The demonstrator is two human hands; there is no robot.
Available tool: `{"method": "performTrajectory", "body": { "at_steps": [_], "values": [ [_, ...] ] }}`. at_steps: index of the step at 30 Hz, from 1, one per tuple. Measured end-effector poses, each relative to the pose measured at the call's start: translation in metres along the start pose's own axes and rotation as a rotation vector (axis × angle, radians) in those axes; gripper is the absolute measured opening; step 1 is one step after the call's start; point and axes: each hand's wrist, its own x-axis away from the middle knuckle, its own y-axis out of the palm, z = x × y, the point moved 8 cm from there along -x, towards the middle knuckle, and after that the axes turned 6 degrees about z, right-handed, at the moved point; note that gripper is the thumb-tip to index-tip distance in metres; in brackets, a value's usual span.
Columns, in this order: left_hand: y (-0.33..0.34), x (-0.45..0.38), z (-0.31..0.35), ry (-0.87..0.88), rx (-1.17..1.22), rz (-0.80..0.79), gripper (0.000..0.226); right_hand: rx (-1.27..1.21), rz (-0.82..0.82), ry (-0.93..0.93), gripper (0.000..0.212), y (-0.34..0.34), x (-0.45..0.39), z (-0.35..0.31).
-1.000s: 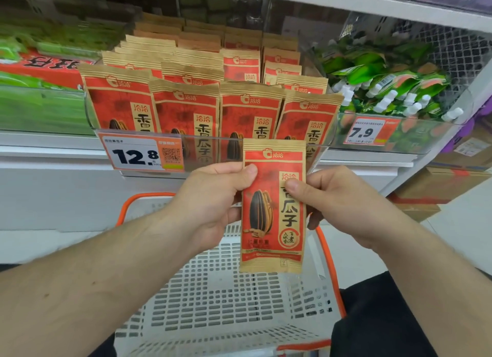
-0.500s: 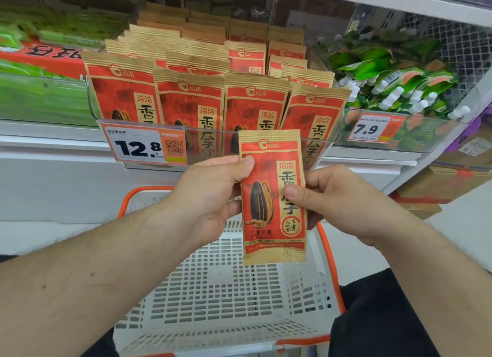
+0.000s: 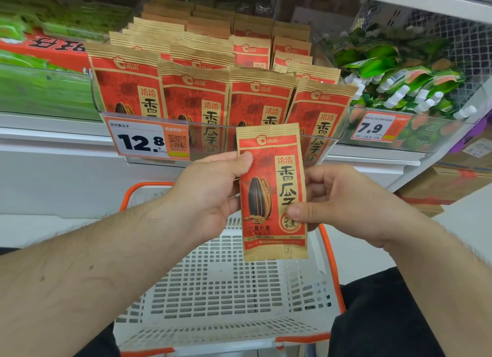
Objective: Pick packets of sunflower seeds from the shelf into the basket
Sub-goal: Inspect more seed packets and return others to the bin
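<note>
Left hand (image 3: 210, 194) pinches the upper left edge of one seed packet (image 3: 273, 194), thumb on the printed face. Right hand (image 3: 343, 205) pinches the lower right edge, thumb across the front. Both hands are thus closed on the same packet; neither is free.

The packet hangs upright between the hands, long axis vertical, clear of the shelf bin (image 3: 266, 129). Directly beneath it lies the white basket (image 3: 221, 290) with orange rim; what shows of its floor holds no packets.

Judgement: the coming move is a straight descent; the basket lies below, about equally near to either hand.

Behind, rows of matching stocked packets (image 3: 194, 101) stand upright. A price tag (image 3: 147, 139) fronts the bin.
</note>
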Motion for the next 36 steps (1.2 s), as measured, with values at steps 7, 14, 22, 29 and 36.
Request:
{"method": "performTrajectory", "body": {
  "at_steps": [7, 14, 22, 29, 36],
  "values": [
    [-0.002, -0.002, -0.003, -0.039, -0.007, 0.007, 0.015, 0.064, -0.095, 0.011, 0.059, 0.011, 0.006, -0.003],
    [-0.007, -0.005, -0.009, -0.1, -0.087, 0.017, 0.019, 0.167, -0.121, -0.067, 0.074, 0.022, 0.014, -0.015],
    [-0.001, 0.002, -0.012, -0.052, -0.182, 0.004, 0.021, 0.272, -0.097, -0.03, 0.074, 0.031, 0.016, -0.016],
    [0.006, 0.012, -0.002, 0.101, -0.128, 0.001, 0.048, 0.306, -0.071, -0.047, 0.06, 0.037, 0.018, -0.019],
    [0.017, 0.014, -0.001, 0.162, -0.232, -0.163, 0.049, 0.142, 0.006, -0.142, 0.032, 0.021, 0.014, -0.029]
  ]
}}
